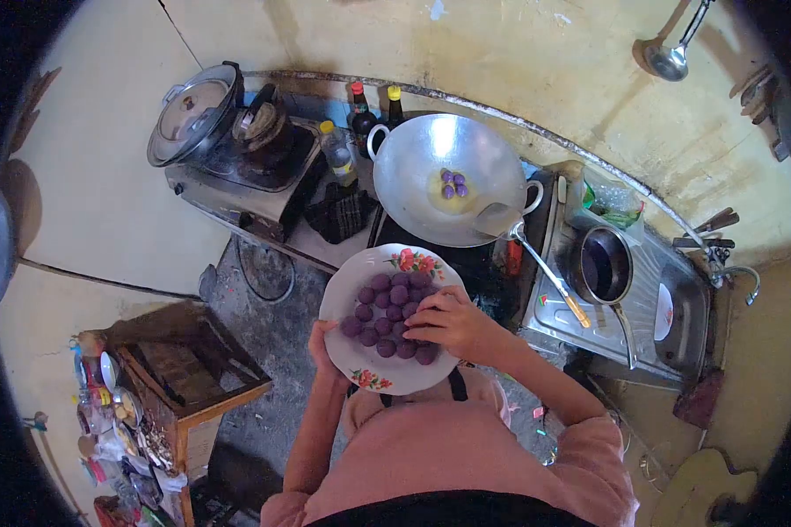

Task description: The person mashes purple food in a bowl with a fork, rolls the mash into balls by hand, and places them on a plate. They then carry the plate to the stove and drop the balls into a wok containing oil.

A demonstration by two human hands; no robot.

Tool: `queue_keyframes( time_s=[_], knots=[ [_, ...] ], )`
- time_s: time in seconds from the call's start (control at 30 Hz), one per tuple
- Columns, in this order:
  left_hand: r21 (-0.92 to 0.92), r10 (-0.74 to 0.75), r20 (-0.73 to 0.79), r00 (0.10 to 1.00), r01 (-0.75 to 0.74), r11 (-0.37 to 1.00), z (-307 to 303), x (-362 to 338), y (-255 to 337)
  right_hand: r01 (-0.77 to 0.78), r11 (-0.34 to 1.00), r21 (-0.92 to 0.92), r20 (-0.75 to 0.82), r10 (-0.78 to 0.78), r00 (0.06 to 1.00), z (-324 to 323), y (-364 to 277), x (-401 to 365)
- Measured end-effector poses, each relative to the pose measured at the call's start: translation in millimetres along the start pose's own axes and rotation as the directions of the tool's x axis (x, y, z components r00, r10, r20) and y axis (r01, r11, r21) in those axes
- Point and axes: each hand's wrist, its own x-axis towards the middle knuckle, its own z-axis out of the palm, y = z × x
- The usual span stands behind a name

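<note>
A white plate (338, 290) with red flowers on its rim holds many purple balls (385, 326). My left hand (322, 350) grips the plate's left edge. Over the right side of the balls lies my right hand (448, 321), its fingers bent among them; whether it pinches one is hidden. Beyond the plate stands a large metal wok (413, 171), where several purple balls (453, 184) sit in yellowish oil. A metal spatula (540, 263) rests over the wok's right rim, its wooden handle towards the sink.
At the back left, a lidded pot (193, 119) stands on a stove (228, 198). Bottles (337, 151) stand left of the wok. To the right, a saucepan (604, 263) sits by the sink (684, 325). A wooden cabinet (224, 395) is at the lower left.
</note>
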Motion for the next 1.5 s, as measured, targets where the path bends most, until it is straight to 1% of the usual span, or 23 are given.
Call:
queue_keyframes(
  time_s=[0.03, 0.13, 0.23, 0.33, 0.43, 0.47, 0.53, 0.6, 0.67, 0.77, 0.83, 0.87, 0.97, 1.07, 1.17, 1.27, 1.33, 1.37, 1.47, 1.5],
  knots=[
    [0.005, 0.015, -0.022, 1.0, -0.014, 1.0, 3, -3, 1, -0.003, 1.0, 0.004, -0.009, 0.003, 1.0, 0, 0, 0],
    [0.037, 0.005, -0.024, 1.0, -0.005, 0.999, 10, -7, 6, -0.007, 0.999, -0.035, -0.023, 0.007, 1.0, -3, -1, 2],
    [0.062, 0.033, -0.041, 0.999, -0.03, 0.998, 9, -6, 6, 0.0, 0.998, -0.056, -0.016, -0.001, 1.0, -4, -2, 2],
    [0.061, 0.011, -0.051, 0.999, -0.008, 0.998, 7, -6, 6, 0.013, 0.999, -0.041, -0.047, -0.014, 0.999, 2, 0, 2],
    [0.064, 0.018, -0.039, 0.999, -0.015, 0.998, 14, -10, 8, -0.003, 0.978, 0.211, -0.168, 0.039, 0.985, 5, 3, 4],
    [0.064, 0.024, -0.049, 0.998, -0.021, 0.998, 12, -9, 7, -0.053, 0.937, 0.345, -0.229, 0.139, 0.963, 4, 6, 4],
    [0.064, 0.036, -0.068, 0.997, -0.032, 0.997, 7, -9, 6, -0.114, 0.793, 0.598, -0.301, 0.354, 0.886, -1, 20, 0],
    [0.064, 0.033, -0.108, 0.994, -0.027, 0.998, 3, -10, 6, -0.232, 0.833, 0.502, -0.363, 0.446, 0.818, -13, 55, -4],
    [0.052, 0.037, -0.115, 0.993, -0.031, 0.998, -3, -9, 6, -0.334, 0.863, 0.378, -0.429, 0.483, 0.763, -11, 92, -8],
    [0.021, 0.04, -0.082, 0.996, -0.039, 0.999, -10, -5, 6, -0.451, 0.872, 0.192, -0.396, 0.489, 0.777, 13, 145, -16],
    [-0.003, 0.026, -0.065, 0.998, -0.026, 1.0, -10, -6, 7, -0.485, 0.869, 0.099, -0.345, 0.487, 0.802, 28, 164, -17],
    [0.002, 0.033, -0.054, 0.998, -0.033, 0.999, -8, -6, 8, -0.498, 0.866, 0.051, -0.317, 0.487, 0.814, 32, 170, -17],
    [0.019, 0.06, -0.042, 0.997, -0.06, 0.998, -6, -7, 9, -0.503, 0.864, -0.008, -0.259, 0.484, 0.836, 40, 181, -18],
    [0.025, 0.079, -0.047, 0.996, -0.078, 0.997, -9, -6, 7, -0.487, 0.867, -0.108, -0.315, 0.435, 0.844, 38, 177, -17],
    [0.003, 0.078, -0.048, 0.996, -0.078, 0.997, -3, -6, 7, -0.458, 0.884, 0.091, -0.395, 0.454, 0.798, 16, 150, -8],
    [0.022, 0.078, -0.081, 0.994, -0.076, 0.997, -5, -4, 5, -0.487, 0.821, 0.298, -0.328, 0.568, 0.755, -20, 82, 5],
    [0.059, 0.077, -0.095, 0.992, -0.071, 0.996, -7, -1, 5, -0.395, 0.875, 0.28, -0.325, 0.474, 0.818, -22, 56, 4],
    [0.036, 0.067, -0.066, 0.996, -0.065, 0.997, -3, -2, 5, -0.346, 0.898, 0.271, -0.324, 0.424, 0.846, -23, 47, 5],
    [-0.018, 0.03, 0.016, 0.999, -0.03, 0.999, 9, -3, 5, -0.306, 0.913, 0.271, -0.274, 0.377, 0.885, -25, 28, 12],
    [-0.027, 0.011, 0.039, 0.999, -0.01, 1.0, 9, -2, 4, -0.301, 0.926, 0.226, -0.234, 0.352, 0.906, -24, 27, 12]
  ],
)
